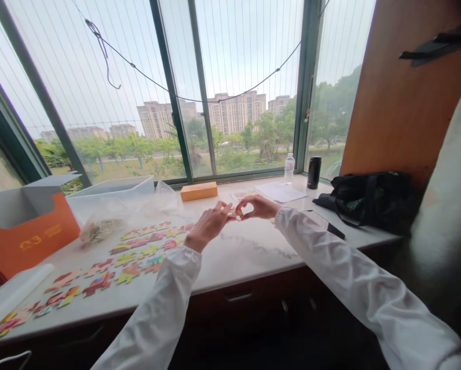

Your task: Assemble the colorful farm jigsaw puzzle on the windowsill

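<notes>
My left hand [209, 222] and my right hand [258, 207] meet above the white marble counter [249, 252], their fingertips pinching a small multicoloured jigsaw piece [238, 211] between them. Its shape is mostly hidden by my fingers. Left of my hands, many bright foam or card puzzle pieces [126, 259] lie flat and scattered in loose rows. A clear plastic bag [99, 231] with more pieces inside rests near them. Sheets of paper [280, 191] lie just beyond my right hand, untouched.
An orange-and-grey cardboard box [30, 231] and a clear plastic tub [110, 198] stand at the left. An orange packet [199, 191], a water bottle [289, 168], a black flask [314, 172] and a black bag [369, 201] line the window side. Drawers run below the counter edge.
</notes>
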Available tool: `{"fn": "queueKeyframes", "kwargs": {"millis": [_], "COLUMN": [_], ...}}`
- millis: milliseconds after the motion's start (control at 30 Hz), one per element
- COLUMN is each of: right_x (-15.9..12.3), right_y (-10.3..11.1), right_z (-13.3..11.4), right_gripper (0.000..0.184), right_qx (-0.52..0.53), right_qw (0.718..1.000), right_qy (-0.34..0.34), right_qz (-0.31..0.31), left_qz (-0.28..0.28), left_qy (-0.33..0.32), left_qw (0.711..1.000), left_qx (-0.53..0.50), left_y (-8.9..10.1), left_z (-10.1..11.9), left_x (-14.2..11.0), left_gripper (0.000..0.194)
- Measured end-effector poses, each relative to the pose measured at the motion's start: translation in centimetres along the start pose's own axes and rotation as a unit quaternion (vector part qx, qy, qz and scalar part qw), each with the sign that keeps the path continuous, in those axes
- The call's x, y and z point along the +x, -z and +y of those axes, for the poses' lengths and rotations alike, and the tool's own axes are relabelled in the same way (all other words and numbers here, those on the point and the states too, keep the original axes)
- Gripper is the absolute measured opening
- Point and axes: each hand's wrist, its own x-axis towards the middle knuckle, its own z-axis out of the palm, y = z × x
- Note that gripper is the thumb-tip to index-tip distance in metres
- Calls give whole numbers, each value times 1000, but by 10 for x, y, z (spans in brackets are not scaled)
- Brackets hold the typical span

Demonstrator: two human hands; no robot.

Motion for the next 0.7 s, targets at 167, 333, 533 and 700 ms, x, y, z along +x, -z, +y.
{"fn": "queueKeyframes", "kwargs": {"millis": [167,333,533,700], "right_x": [-97,-150,-168,-170], "right_y": [37,45,40,36], "right_z": [3,12,34,42], "right_gripper": [39,40,34,31], "right_qx": [-9,-28,-43,-54], "right_qw": [997,988,985,981], "right_qy": [-81,-149,-168,-188], "right_qz": [-7,-8,-14,-13], "left_qz": [-39,-81,-107,-105], "left_qy": [-42,-65,-54,-50], "left_qw": [996,987,984,984], "left_qx": [-68,-121,-131,-134], "left_y": [-17,-41,-58,-63], "left_z": [83,125,141,142], "left_x": [22,42,55,56], "left_gripper": [42,42,36,34]}}
